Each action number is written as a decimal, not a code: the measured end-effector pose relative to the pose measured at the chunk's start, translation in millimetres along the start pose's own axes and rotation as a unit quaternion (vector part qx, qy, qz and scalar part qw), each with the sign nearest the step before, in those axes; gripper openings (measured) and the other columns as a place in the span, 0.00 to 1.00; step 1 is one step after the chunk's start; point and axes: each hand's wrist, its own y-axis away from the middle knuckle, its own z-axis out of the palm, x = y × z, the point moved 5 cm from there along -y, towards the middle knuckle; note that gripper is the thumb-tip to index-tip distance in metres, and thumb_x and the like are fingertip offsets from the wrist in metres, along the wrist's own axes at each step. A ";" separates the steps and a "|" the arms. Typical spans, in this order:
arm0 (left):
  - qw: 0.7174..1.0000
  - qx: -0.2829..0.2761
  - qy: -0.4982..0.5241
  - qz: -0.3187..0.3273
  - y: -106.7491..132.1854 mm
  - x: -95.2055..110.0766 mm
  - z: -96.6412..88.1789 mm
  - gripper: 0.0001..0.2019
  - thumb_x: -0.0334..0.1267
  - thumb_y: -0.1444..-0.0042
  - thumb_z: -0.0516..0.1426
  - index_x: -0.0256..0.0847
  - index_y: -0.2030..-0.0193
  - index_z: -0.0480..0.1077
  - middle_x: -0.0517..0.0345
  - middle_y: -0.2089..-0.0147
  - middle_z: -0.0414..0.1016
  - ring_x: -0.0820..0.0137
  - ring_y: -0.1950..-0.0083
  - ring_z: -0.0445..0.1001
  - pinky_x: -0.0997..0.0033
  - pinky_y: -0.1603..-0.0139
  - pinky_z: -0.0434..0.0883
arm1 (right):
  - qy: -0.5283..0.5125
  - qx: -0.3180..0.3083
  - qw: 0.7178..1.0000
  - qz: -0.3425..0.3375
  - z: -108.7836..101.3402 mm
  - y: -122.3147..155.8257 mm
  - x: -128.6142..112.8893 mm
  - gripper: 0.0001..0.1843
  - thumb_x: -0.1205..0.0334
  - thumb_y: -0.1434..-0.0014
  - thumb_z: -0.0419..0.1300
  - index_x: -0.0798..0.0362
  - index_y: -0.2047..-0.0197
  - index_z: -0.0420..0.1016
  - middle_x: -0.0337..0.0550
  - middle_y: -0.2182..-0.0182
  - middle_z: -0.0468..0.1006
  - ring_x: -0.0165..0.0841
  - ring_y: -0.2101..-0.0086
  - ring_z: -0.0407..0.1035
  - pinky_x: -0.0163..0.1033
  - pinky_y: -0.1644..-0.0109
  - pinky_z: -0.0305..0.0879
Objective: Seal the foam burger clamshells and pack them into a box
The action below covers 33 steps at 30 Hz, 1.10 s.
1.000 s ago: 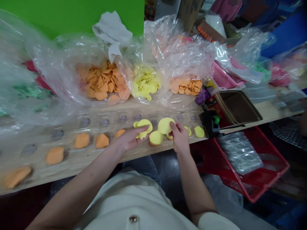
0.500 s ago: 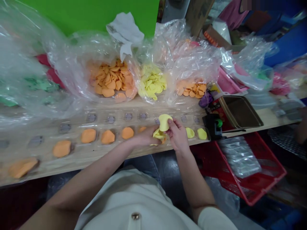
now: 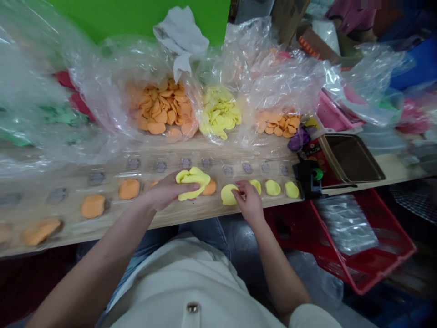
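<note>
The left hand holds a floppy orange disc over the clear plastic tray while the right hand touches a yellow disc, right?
No: the head view shows the floppy disc in the left hand is yellow, not orange. It is over the clear plastic tray, and the right hand touches a yellow disc.

A wooden bench (image 3: 392, 166) holds a clear moulded tray (image 3: 109, 191), bags of orange and yellow discs (image 3: 160, 91), and a brown tray (image 3: 350, 157).
</note>
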 end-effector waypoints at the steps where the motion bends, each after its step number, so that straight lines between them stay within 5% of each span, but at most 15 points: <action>1: 1.000 -0.005 0.007 0.001 0.8 -0.4 1.8 0.17 0.40 0.56 0.63 0.37 0.59 0.68 0.53 0.63 0.73 0.67 0.63 0.72 0.70 0.66 0.71 | 0.053 -0.003 0.998 -0.037 5.1 0.6 -0.7 0.13 0.58 0.43 0.53 0.53 0.57 0.69 0.45 0.68 0.75 0.36 0.65 0.65 0.42 0.59 0.63; 4: 1.000 -0.006 0.025 -0.002 2.7 -2.7 6.2 0.18 0.40 0.56 0.63 0.37 0.58 0.68 0.53 0.62 0.73 0.66 0.63 0.72 0.70 0.67 0.71 | 0.172 -0.020 0.978 -0.115 11.4 2.2 -2.2 0.12 0.62 0.41 0.51 0.54 0.57 0.71 0.48 0.64 0.74 0.39 0.61 0.63 0.45 0.53 0.60; 8: 1.000 -0.022 0.009 -0.008 7.5 -3.4 10.9 0.19 0.40 0.57 0.63 0.39 0.57 0.68 0.54 0.61 0.72 0.68 0.62 0.72 0.72 0.68 0.71 | 0.177 0.040 0.979 -0.094 -3.2 3.0 -10.7 0.16 0.57 0.44 0.55 0.55 0.55 0.71 0.53 0.58 0.70 0.42 0.55 0.61 0.50 0.50 0.58; 11: 0.996 -0.078 -0.035 -0.015 11.3 -3.3 19.4 0.18 0.40 0.57 0.63 0.39 0.58 0.68 0.56 0.64 0.72 0.68 0.64 0.71 0.73 0.69 0.71 | -0.027 0.046 0.999 0.012 -3.5 3.5 -22.3 0.20 0.51 0.43 0.52 0.55 0.53 0.69 0.52 0.59 0.71 0.39 0.58 0.65 0.45 0.58 0.64; 14: 0.990 -0.092 -0.095 -0.038 14.6 -6.3 22.7 0.17 0.42 0.58 0.63 0.39 0.61 0.68 0.59 0.67 0.71 0.70 0.66 0.71 0.74 0.70 0.70 | -0.263 -0.130 0.951 0.099 26.0 4.4 -41.8 0.20 0.48 0.42 0.49 0.55 0.58 0.70 0.44 0.68 0.73 0.32 0.69 0.67 0.37 0.70 0.66; 16: 0.990 -0.060 -0.118 -0.048 17.7 -8.7 16.9 0.18 0.42 0.59 0.64 0.40 0.61 0.69 0.59 0.66 0.70 0.70 0.66 0.71 0.74 0.69 0.70 | -0.295 -0.159 0.936 0.109 34.3 1.6 -51.3 0.17 0.49 0.46 0.54 0.55 0.65 0.70 0.39 0.74 0.71 0.29 0.74 0.65 0.35 0.73 0.65; 20: 0.999 0.025 -0.009 -0.041 26.9 -14.7 -8.9 0.20 0.40 0.57 0.63 0.42 0.55 0.67 0.57 0.60 0.70 0.69 0.62 0.71 0.69 0.64 0.73 | -0.118 -0.012 0.992 0.043 21.4 -14.2 -54.2 0.11 0.54 0.47 0.56 0.53 0.65 0.69 0.38 0.73 0.72 0.29 0.74 0.64 0.35 0.69 0.62; 25: 0.979 0.105 0.172 -0.028 35.3 -23.5 -37.6 0.22 0.32 0.57 0.62 0.42 0.53 0.66 0.54 0.53 0.71 0.65 0.55 0.73 0.64 0.54 0.72 | -0.049 -0.109 0.993 -0.021 52.3 -25.2 -58.7 0.10 0.58 0.45 0.54 0.50 0.59 0.68 0.38 0.69 0.75 0.31 0.72 0.67 0.36 0.68 0.63; 29: 0.981 0.111 0.151 -0.047 37.8 -23.1 -39.1 0.22 0.33 0.57 0.63 0.43 0.52 0.66 0.54 0.53 0.71 0.66 0.55 0.73 0.68 0.59 0.74 | 0.119 -0.087 0.982 -0.117 70.7 -28.4 -61.7 0.12 0.64 0.44 0.53 0.53 0.56 0.70 0.45 0.65 0.74 0.37 0.62 0.66 0.43 0.56 0.63; 33: 0.995 0.068 0.032 -0.072 37.3 -19.6 -30.8 0.24 0.38 0.54 0.60 0.45 0.48 0.64 0.54 0.52 0.70 0.65 0.56 0.72 0.73 0.69 0.72 | 0.180 -0.016 0.970 -0.164 56.9 -24.4 -57.8 0.16 0.62 0.42 0.52 0.54 0.50 0.68 0.51 0.57 0.69 0.40 0.55 0.62 0.46 0.50 0.61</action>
